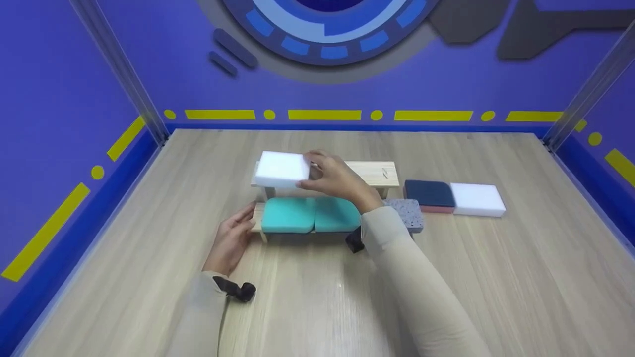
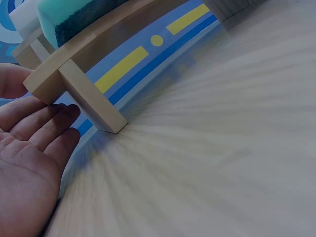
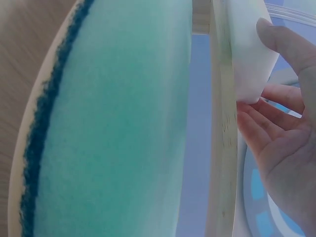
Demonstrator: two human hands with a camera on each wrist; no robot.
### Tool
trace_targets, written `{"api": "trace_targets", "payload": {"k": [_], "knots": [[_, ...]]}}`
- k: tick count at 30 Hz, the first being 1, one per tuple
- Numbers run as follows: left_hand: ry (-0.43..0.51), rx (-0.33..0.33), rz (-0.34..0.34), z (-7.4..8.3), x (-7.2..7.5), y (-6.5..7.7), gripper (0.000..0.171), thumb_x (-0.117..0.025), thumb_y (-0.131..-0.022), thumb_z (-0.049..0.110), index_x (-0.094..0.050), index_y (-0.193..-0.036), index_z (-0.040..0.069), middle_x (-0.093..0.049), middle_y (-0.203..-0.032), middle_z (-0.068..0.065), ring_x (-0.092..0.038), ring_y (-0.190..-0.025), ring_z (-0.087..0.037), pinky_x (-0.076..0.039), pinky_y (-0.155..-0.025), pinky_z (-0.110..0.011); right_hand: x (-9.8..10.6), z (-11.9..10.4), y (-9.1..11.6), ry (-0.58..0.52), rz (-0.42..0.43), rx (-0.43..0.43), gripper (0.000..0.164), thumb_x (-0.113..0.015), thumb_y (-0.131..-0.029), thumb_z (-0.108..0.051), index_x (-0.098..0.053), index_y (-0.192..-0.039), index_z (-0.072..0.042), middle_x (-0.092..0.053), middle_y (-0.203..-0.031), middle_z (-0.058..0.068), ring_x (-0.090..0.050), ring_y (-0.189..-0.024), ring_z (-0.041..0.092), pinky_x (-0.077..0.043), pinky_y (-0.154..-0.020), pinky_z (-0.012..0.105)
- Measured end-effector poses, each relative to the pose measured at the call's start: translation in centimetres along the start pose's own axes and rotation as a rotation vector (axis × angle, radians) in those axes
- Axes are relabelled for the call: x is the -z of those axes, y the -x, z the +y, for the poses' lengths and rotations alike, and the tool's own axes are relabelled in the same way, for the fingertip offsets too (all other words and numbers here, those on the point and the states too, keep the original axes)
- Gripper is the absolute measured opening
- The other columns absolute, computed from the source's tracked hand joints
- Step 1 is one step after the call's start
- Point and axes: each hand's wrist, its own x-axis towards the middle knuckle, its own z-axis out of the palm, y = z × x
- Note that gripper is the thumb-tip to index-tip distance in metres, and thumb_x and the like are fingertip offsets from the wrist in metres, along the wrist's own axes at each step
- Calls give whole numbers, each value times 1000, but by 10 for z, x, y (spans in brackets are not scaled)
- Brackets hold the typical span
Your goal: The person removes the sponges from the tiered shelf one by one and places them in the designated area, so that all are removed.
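My right hand (image 1: 340,176) pinches the right end of a white sponge block (image 1: 282,168), thumb on the near side. The block sits at the left end of the rear wooden stand (image 1: 372,172); the right wrist view shows the white block (image 3: 249,49) against the stand's board. My left hand (image 1: 232,243) holds the left end of the front wooden stand (image 1: 258,218), with thumb and fingers about the board's corner (image 2: 47,86). Two turquoise sponges (image 1: 287,215) with dark undersides lie side by side on the front stand. A speckled grey sponge (image 1: 407,214) is at its right end, partly behind my forearm.
Right of the stands, a dark sponge with a reddish base (image 1: 429,194) lies beside another white block (image 1: 477,199) on the wood-grain table (image 1: 521,277). Blue panels (image 1: 327,94) with yellow marks enclose the back and sides.
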Motion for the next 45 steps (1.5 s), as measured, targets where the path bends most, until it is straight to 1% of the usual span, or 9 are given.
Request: {"api": "trace_targets", "payload": {"k": [3, 6, 8, 13, 21, 27, 34, 42, 45], "knots": [[-4, 0, -12, 1, 1, 0, 54, -42, -95, -4, -27, -147, -7, -27, -155, -21, -28, -143, -27, -36, -108, -25, 1, 1, 0, 27, 7, 18, 54, -76, -82, -29, -58, -128, -5, -51, -140, 11, -51, -122, 23, -43, -105, 35], [-11, -6, -16, 1, 1, 0, 54, -43, -95, -5, -27, -147, -8, -26, -155, -23, -29, -142, -27, -36, -109, -27, 2, 2, 2, 38, 3, 13, 55, -76, -82, -30, -58, -128, -5, -51, -140, 10, -52, -120, 23, -43, -106, 35], [-13, -7, -6, 1, 1, 0, 54, -43, -95, -5, -28, -146, -8, -28, -154, -23, -35, -138, -24, -40, -102, -22, 3, 2, 3, 34, -1, -5, 57, -75, -82, -31, -57, -131, -7, -50, -142, 9, -51, -121, 23, -43, -107, 35], [-10, -9, 7, 1, 0, 1, 54, -44, -94, -6, -30, -146, -8, -30, -153, -24, -43, -131, -18, -43, -98, -19, 6, 3, 7, 37, -8, -34, 62, -75, -83, -33, -54, -136, -8, -47, -145, 8, -49, -126, 23, -40, -109, 35], [-4, 6, 15, 1, -1, 0, 54, -44, -95, -4, -29, -147, -7, -31, -153, -22, -41, -133, -18, -44, -97, -18, 12, 2, 13, 43, -3, -56, 67, -74, -82, -38, -52, -139, -9, -45, -147, 6, -45, -132, 23, -39, -110, 37], [11, 5, 21, 1, -1, 0, 53, -44, -94, -5, -32, -146, -5, -34, -152, -21, -49, -125, -12, -45, -97, -18, 19, 2, 17, 57, -2, -54, 69, -74, -82, -42, -52, -139, -10, -45, -148, 6, -43, -135, 24, -37, -112, 41], [-8, -11, 9, 0, -1, -1, 55, -46, -94, -5, -30, -146, -7, -31, -153, -23, -44, -128, -14, -44, -96, -18, 27, 6, 23, 63, -35, -29, 73, -73, -81, -47, -50, -140, -10, -46, -147, 6, -42, -136, 24, -38, -111, 42], [-1, 7, 34, 0, -2, -1, 53, -46, -94, -4, -34, -145, -5, -36, -151, -21, -53, -118, -6, -45, -96, -19, 34, 9, 31, 58, -66, -25, 74, -72, -80, -50, -50, -140, -13, -46, -147, 3, -41, -137, 23, -37, -111, 44], [3, 7, 43, 0, -2, -1, 52, -46, -94, -4, -35, -145, -4, -37, -150, -20, -53, -118, -7, -45, -97, -19, 37, 9, 33, 64, -68, -24, 74, -72, -80, -51, -50, -140, -13, -46, -147, 3, -41, -136, 22, -37, -111, 43]]}}
